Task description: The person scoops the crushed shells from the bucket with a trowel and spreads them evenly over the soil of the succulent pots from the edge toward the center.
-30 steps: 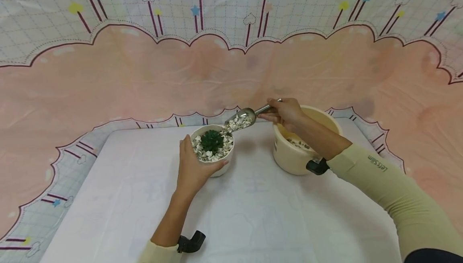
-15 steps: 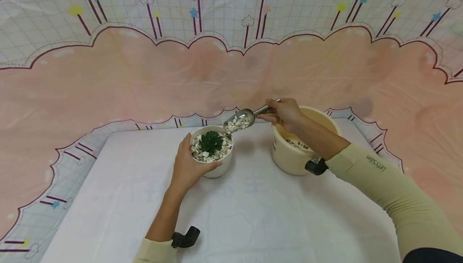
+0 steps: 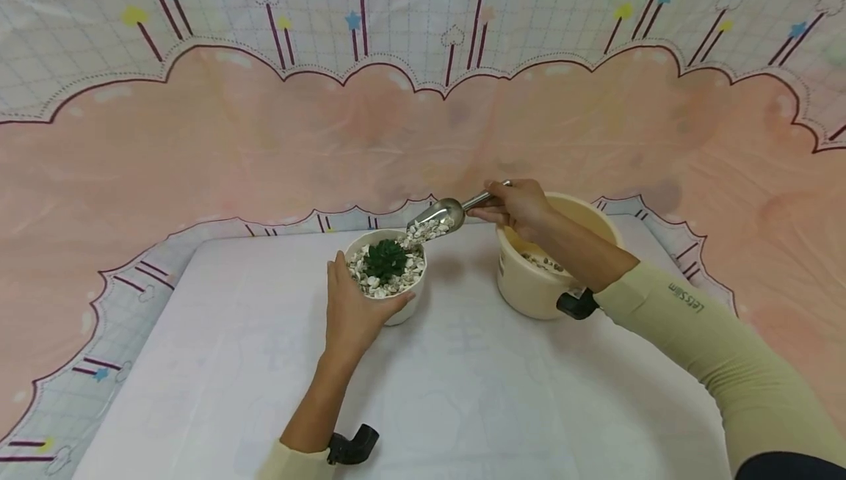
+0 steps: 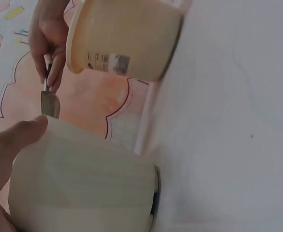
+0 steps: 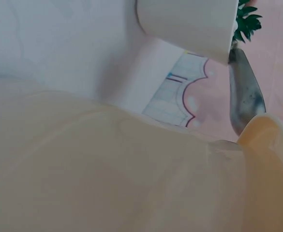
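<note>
A white flower pot (image 3: 405,309) stands on the table, holding a dark green succulent (image 3: 385,261) ringed by pale stone chips (image 3: 378,289). My left hand (image 3: 353,315) grips the pot from the near left, its thumb along the near side close to the rim. The far fingers are partly hidden. From the right, my right hand (image 3: 523,207) holds a metal scoop (image 3: 452,208) by its handle, the bowl tilted down with its lip over the pot's right rim. Chips lie in the scoop toward that lip. In the right wrist view the scoop's bowl (image 5: 245,94) meets the pot's edge.
A cream bucket (image 3: 526,295) with some chips on its bottom stands to the right, under my right forearm. White cloth covers the table (image 3: 502,399). Behind it hangs a printed peach-and-white backdrop (image 3: 317,150).
The chips in the scoop have slid toward its lip and the heap there is smaller. My left hand shifted left around the pot and then back right. The right hand has hardly moved.
</note>
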Motion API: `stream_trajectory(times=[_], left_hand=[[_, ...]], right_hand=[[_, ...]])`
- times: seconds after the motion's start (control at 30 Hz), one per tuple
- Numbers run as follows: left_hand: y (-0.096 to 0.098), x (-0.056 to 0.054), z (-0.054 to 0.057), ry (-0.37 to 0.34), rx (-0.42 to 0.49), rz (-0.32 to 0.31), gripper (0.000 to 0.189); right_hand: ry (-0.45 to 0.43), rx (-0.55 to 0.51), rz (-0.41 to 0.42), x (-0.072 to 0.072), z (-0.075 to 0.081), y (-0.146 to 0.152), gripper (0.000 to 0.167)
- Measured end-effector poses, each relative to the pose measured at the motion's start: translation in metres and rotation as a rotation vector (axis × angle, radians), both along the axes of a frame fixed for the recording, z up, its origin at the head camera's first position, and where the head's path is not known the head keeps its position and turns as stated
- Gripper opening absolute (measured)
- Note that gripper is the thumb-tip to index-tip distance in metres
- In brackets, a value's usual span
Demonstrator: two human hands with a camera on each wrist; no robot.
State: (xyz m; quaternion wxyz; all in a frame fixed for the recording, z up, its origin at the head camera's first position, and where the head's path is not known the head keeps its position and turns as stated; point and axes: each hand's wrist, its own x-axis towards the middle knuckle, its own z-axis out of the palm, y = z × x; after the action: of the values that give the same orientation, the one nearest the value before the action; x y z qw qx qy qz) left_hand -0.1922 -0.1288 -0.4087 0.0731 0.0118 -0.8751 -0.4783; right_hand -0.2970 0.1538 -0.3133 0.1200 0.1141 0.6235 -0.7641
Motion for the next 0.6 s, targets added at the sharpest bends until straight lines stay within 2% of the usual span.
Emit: stream_trajectory(times=[0.07, 0.13, 0.33, 0.43, 0.53, 0.6], left_hand=[[0.000, -0.002, -0.002, 0.015, -0.014, 0.008, 0.133], [-0.003, -0.004, -0.003, 0.020, -0.018, -0.012, 0.131], [-0.023, -0.014, -0.003, -0.015, -0.021, -0.153, 0.129], [-0.030, -0.018, -0.002, -0.035, -0.024, -0.202, 0.129], [-0.030, -0.017, -0.001, -0.052, -0.008, -0.210, 0.130], [-0.027, -0.013, -0.001, -0.061, 0.009, -0.183, 0.130]], right_hand=[[0.000, -0.004, -0.003, 0.000, 0.001, 0.001, 0.026], [0.000, -0.009, -0.007, 0.000, 0.002, 0.001, 0.026], [0.009, -0.014, -0.013, -0.001, 0.002, 0.000, 0.023], [0.016, -0.011, -0.003, -0.001, 0.002, 0.000, 0.026], [0.016, -0.011, 0.003, -0.001, 0.001, 0.000, 0.026], [0.013, -0.014, 0.005, -0.001, 0.001, 0.000, 0.026]])
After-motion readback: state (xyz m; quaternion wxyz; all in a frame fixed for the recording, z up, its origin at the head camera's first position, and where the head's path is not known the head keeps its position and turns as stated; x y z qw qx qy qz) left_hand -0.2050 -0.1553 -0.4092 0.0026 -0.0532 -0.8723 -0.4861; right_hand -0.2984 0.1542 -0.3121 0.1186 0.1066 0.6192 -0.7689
